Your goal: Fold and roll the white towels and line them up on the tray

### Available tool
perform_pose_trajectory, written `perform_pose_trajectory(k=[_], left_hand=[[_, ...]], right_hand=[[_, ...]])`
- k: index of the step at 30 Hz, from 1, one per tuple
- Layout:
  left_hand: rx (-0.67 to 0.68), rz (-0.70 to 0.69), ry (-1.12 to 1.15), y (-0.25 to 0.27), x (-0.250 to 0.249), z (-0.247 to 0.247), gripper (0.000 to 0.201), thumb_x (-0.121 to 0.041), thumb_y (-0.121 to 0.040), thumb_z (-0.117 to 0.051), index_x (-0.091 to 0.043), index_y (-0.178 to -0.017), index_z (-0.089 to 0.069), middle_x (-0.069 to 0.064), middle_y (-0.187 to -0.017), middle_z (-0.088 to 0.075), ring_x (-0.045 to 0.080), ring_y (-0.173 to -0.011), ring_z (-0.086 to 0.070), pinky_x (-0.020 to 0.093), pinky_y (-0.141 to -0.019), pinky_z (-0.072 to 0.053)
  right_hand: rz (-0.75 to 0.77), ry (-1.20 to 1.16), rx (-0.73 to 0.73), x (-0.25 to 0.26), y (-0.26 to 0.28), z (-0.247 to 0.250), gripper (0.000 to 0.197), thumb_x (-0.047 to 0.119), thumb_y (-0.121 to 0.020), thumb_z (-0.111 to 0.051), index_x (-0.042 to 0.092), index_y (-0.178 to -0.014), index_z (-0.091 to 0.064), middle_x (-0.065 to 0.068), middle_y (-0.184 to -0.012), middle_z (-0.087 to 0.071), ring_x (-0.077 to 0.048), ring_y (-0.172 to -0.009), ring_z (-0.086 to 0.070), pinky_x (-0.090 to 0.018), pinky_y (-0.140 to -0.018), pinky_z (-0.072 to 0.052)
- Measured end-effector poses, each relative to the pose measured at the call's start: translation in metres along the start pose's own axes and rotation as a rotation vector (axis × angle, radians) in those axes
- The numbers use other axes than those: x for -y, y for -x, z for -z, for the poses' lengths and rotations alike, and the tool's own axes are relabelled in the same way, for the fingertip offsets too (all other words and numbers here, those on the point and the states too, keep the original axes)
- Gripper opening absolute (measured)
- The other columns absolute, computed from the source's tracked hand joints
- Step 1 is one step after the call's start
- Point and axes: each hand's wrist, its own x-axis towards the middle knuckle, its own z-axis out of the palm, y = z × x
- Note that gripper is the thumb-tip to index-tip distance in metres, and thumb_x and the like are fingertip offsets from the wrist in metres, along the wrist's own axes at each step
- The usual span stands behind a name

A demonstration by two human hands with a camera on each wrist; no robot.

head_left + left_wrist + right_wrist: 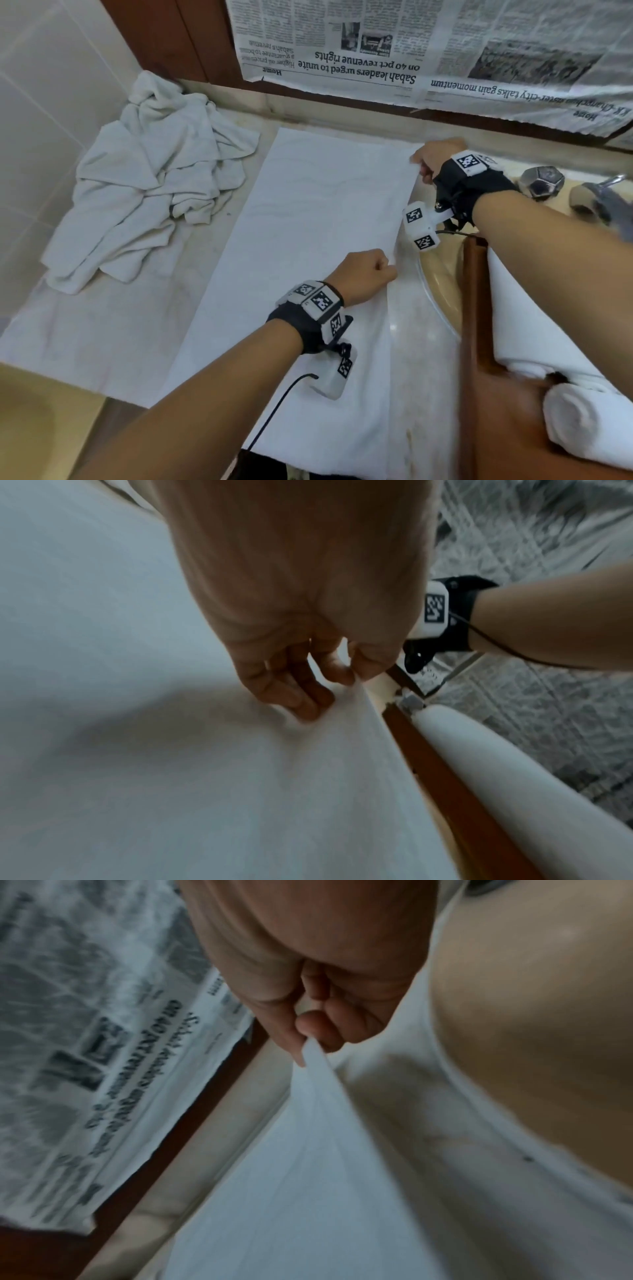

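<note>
A long white towel [308,240] lies spread flat along the counter. My left hand [364,274] pinches its right edge near the middle; the left wrist view shows thumb and fingers [339,673] closed on the cloth [240,777]. My right hand [431,159] pinches the towel's far right corner, and the right wrist view shows the corner [313,1053] lifted between thumb and forefinger. A wooden tray [472,342] at the right holds two rolled white towels [589,428], one of them also in the left wrist view [496,772].
A heap of crumpled white towels [147,185] sits at the back left against the tiled wall. Newspaper [428,44] covers the wall behind the counter. A sink basin [442,274] with chrome taps [541,183] lies right of the flat towel.
</note>
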Motion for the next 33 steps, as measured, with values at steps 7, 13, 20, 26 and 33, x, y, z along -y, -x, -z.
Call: perform_pose_trajectory(k=[7,13,20,26,33], left_hand=[[-0.156,-0.029,0.479,0.039,0.012,0.087,0.038,-0.010,-0.094,-0.048,-0.020,-0.061,-0.034,-0.014,-0.055,-0.039,0.008,-0.058,-0.041,0.027,-0.068,-0.040],[-0.488,0.264,0.337,0.062,0.087,0.157,0.025,-0.029,-0.081,-0.048,-0.015,-0.061,-0.039,-0.003,-0.057,-0.047,0.018,-0.060,-0.045,0.031,-0.065,-0.039],[-0.474,0.425,0.171,0.067,0.145,0.164,0.022,-0.027,-0.083,-0.054,-0.013,-0.065,-0.051,0.010,-0.071,-0.070,0.027,-0.071,-0.068,0.033,-0.073,-0.053],[-0.449,0.380,0.043,0.037,0.135,0.173,0.046,-0.031,-0.084,-0.057,-0.020,-0.050,-0.028,-0.005,-0.049,-0.030,0.016,-0.049,-0.034,0.028,-0.051,-0.026],[-0.455,0.355,-0.097,-0.011,0.120,0.186,0.030,-0.034,-0.089,-0.055,-0.006,-0.079,-0.061,0.003,-0.079,-0.062,0.022,-0.080,-0.059,0.032,-0.073,-0.047]], right_hand=[[0.183,0.098,-0.241,0.091,0.025,-0.088,0.014,0.019,-0.081,-0.060,0.013,-0.093,-0.061,0.002,-0.066,-0.070,-0.020,-0.079,-0.064,-0.014,-0.038,-0.044],[0.322,0.336,0.087,0.097,0.068,-0.198,0.048,0.033,-0.092,-0.056,0.008,-0.134,-0.053,-0.010,-0.140,-0.051,-0.026,-0.124,-0.050,-0.036,-0.107,-0.038],[0.388,0.847,0.176,0.033,0.090,-0.239,0.062,0.040,-0.093,-0.052,0.024,-0.148,-0.030,0.002,-0.160,-0.013,-0.025,-0.143,-0.016,-0.043,-0.111,-0.027],[0.420,0.709,0.253,0.043,0.079,-0.219,0.048,0.029,-0.093,-0.057,0.018,-0.139,-0.048,-0.001,-0.153,-0.029,-0.024,-0.139,-0.025,-0.031,-0.111,-0.023],[0.427,0.577,-0.017,0.071,0.022,-0.185,0.031,0.021,-0.089,-0.062,0.010,-0.117,-0.064,-0.010,-0.132,-0.054,-0.026,-0.121,-0.050,-0.029,-0.099,-0.038]])
